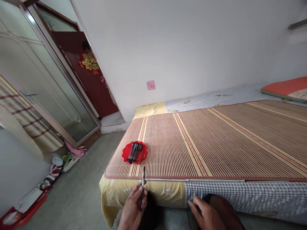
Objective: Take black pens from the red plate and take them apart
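My left hand (134, 204) grips a slim black pen (143, 179) near the front edge of the bed. The pen points up and away from me, its upper end level with the mat's edge. Beyond it, a red scalloped plate (125, 154) lies on the bamboo mat (163, 147), bearing a bundle of several black pens (134, 152). My right hand (203, 212) hovers by the bed's front side, above my knee, its fingers curled. Something dark shows beneath those fingers, but I cannot make out what they hold, if anything.
A yellow and checked sheet (165, 190) hangs over the bed's front side. On the white wall is a pink note (151, 85). An orange folded pad (285, 85) lies far right. At left stand a glass door (57, 73) and papers and cloths (51, 174) on the floor.
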`<state>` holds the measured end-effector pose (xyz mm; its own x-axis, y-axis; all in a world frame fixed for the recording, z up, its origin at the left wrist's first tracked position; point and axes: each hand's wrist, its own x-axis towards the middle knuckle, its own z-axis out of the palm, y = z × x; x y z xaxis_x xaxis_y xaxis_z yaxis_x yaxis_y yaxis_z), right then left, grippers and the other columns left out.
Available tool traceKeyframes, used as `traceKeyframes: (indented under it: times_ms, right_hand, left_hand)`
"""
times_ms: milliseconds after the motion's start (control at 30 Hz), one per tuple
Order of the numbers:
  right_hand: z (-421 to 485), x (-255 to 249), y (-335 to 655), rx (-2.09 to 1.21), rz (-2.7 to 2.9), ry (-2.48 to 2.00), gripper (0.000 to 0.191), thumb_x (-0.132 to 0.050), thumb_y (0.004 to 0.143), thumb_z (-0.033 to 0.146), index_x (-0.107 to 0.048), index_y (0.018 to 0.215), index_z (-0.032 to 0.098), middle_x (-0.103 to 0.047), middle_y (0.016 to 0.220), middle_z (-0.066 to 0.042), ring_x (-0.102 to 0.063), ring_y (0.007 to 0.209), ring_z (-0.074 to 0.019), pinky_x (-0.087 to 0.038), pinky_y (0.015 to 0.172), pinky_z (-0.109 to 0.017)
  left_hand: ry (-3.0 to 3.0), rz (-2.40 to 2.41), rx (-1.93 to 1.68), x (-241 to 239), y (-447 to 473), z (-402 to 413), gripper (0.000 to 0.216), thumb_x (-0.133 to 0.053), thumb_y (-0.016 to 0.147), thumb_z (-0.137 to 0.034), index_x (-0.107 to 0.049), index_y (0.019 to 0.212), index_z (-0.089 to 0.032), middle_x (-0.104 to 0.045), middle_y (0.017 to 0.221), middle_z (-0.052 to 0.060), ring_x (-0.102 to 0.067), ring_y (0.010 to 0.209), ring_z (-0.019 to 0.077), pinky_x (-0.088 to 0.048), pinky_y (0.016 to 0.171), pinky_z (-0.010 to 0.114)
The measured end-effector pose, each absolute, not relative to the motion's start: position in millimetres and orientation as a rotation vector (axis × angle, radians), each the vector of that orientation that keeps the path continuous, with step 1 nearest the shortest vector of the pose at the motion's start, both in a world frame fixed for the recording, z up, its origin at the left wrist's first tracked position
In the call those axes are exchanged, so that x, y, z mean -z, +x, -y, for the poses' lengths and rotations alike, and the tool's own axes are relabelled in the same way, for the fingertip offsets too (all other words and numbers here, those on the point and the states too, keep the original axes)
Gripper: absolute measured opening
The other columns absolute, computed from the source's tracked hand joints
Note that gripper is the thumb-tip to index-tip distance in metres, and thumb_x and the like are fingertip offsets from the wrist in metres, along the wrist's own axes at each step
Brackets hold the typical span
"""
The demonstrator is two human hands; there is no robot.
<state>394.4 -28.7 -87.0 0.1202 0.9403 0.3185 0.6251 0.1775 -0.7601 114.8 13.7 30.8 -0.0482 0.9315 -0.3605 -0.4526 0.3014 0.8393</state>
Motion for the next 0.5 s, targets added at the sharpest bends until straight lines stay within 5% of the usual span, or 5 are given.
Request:
traceKeyframes:
  times_ms: [200,500]
  right_hand:
    - [34.1,37.7,382.0,-0.935,1.264,-1.435,0.058,-0.047,0.089,0.076,-0.053,0.065,0.024,-0.060,0.059,-0.004,-0.058,0.056,-0.0200,-0.045,0.053,-0.029]
    - [21.0,-48.7,339.3,-1.381,1.169,-1.126,0.059,-0.058,0.085,0.073,-0.071,0.100,0.017,-0.074,0.093,-0.011,-0.070,0.082,-0.0253,-0.052,0.066,-0.033]
  left_hand:
    - [0.440,-0.991,-1.094,-31.9,127.0,27.8,0.054,-0.097,0.062,-0.039,-0.069,0.101,-0.015,-0.059,0.068,-0.003,-0.041,0.047,0.0029,-0.031,0.043,0.015]
    - [0.680,-0.823,-0.928,-36.1,156.6,51.1,0.039,-0.080,0.083,-0.048,-0.068,0.104,-0.018,-0.060,0.068,-0.002,-0.031,0.040,0.0000,-0.018,0.041,0.017]
